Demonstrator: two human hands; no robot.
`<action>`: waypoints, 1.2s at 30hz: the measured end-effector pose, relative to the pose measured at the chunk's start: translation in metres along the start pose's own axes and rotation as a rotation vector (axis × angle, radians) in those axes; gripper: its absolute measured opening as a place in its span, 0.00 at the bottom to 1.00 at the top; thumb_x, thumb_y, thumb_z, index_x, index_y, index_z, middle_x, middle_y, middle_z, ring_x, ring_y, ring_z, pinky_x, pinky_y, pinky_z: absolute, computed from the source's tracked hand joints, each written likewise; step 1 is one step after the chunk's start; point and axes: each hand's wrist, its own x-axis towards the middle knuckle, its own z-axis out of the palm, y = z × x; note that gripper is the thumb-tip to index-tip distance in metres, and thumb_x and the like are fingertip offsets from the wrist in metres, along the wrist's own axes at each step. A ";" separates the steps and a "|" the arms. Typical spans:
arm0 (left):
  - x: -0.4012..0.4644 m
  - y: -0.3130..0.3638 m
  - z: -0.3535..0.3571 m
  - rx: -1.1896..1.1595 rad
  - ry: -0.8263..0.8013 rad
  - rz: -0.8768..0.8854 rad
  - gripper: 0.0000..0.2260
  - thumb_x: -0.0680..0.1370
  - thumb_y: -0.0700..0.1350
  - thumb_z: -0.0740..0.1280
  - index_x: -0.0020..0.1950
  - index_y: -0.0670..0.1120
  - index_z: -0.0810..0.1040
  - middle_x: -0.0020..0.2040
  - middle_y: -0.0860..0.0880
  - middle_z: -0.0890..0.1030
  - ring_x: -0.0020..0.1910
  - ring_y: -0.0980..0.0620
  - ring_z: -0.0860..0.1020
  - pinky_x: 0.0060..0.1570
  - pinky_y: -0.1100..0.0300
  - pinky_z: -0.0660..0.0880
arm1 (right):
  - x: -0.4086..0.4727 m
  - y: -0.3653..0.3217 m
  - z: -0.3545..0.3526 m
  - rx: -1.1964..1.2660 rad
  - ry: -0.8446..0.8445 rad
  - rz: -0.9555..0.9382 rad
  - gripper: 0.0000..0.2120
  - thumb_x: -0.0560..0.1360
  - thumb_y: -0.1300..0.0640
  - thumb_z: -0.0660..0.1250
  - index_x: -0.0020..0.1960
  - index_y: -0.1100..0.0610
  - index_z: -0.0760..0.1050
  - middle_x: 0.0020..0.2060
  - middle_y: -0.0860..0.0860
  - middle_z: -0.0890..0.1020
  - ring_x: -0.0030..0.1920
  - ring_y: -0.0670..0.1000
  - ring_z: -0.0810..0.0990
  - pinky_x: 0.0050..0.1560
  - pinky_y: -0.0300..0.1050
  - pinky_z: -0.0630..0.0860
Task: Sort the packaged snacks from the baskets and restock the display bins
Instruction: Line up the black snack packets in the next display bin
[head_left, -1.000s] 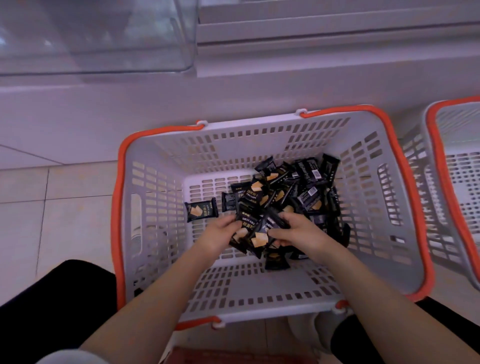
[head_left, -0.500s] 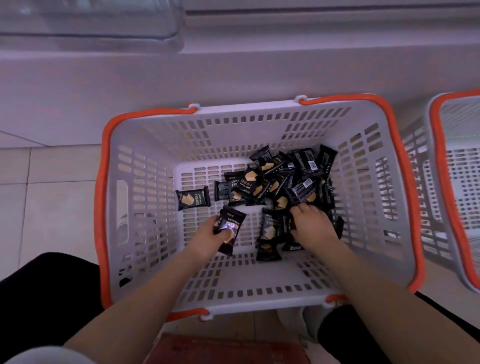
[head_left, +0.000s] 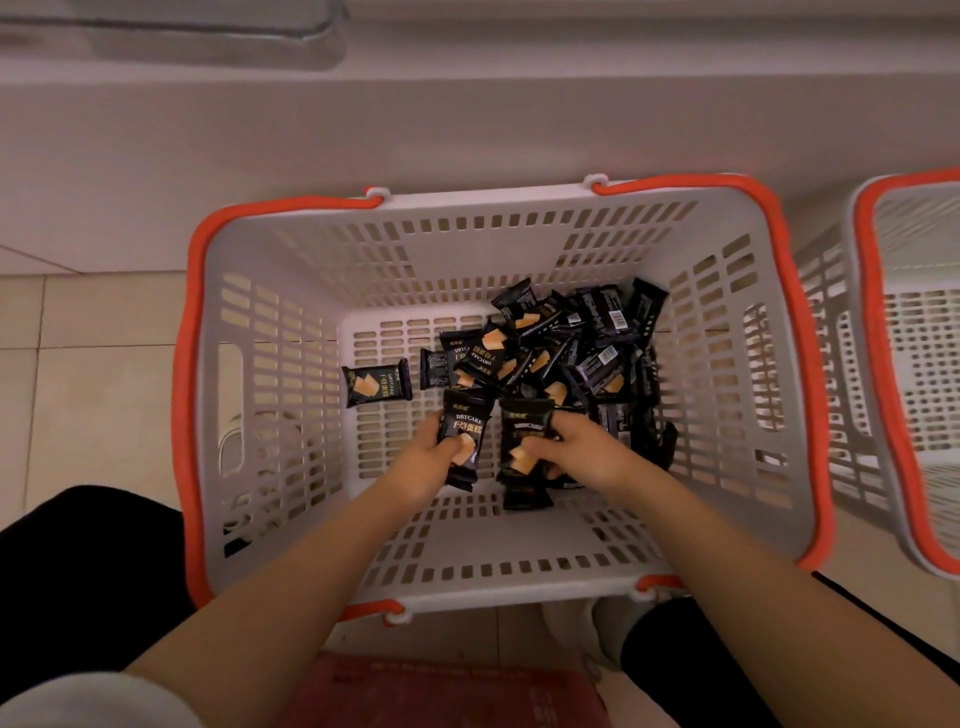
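A white slatted basket with an orange rim stands on the floor in front of me. Inside, a heap of black snack packets lies toward the far right. One packet lies alone at the left of the basket floor. My left hand grips a small stack of black packets, thumb across the front. My right hand holds another stack of black packets, thumb pressing on the top one. Both hands are low inside the basket, side by side.
A second white basket with an orange rim stands at the right edge. A clear display bin sits above on the white counter front. My dark-trousered knees flank the basket, and a red item lies at the bottom.
My right hand has lifted a stack of packets from the heap and now holds it beside the left. The left hand keeps its packets, now turned more upright.
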 end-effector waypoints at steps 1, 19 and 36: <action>0.000 0.000 0.003 0.008 -0.009 0.020 0.13 0.81 0.43 0.57 0.66 0.50 0.66 0.54 0.52 0.74 0.54 0.52 0.73 0.50 0.60 0.64 | 0.001 -0.003 0.007 0.068 -0.024 0.005 0.07 0.78 0.57 0.63 0.55 0.51 0.74 0.45 0.45 0.79 0.43 0.44 0.77 0.38 0.34 0.73; 0.018 -0.026 -0.045 0.221 0.104 -0.036 0.24 0.79 0.49 0.63 0.72 0.46 0.61 0.63 0.46 0.75 0.52 0.51 0.75 0.49 0.58 0.71 | 0.067 0.018 0.016 -1.160 0.136 -0.170 0.31 0.73 0.60 0.66 0.73 0.59 0.58 0.71 0.57 0.63 0.70 0.57 0.61 0.69 0.50 0.61; 0.026 -0.021 -0.022 0.362 -0.025 0.123 0.27 0.80 0.48 0.57 0.77 0.54 0.48 0.69 0.47 0.70 0.61 0.47 0.73 0.54 0.58 0.68 | 0.035 0.000 0.022 -0.008 0.005 -0.060 0.09 0.73 0.61 0.70 0.51 0.54 0.73 0.49 0.50 0.78 0.48 0.47 0.78 0.50 0.43 0.78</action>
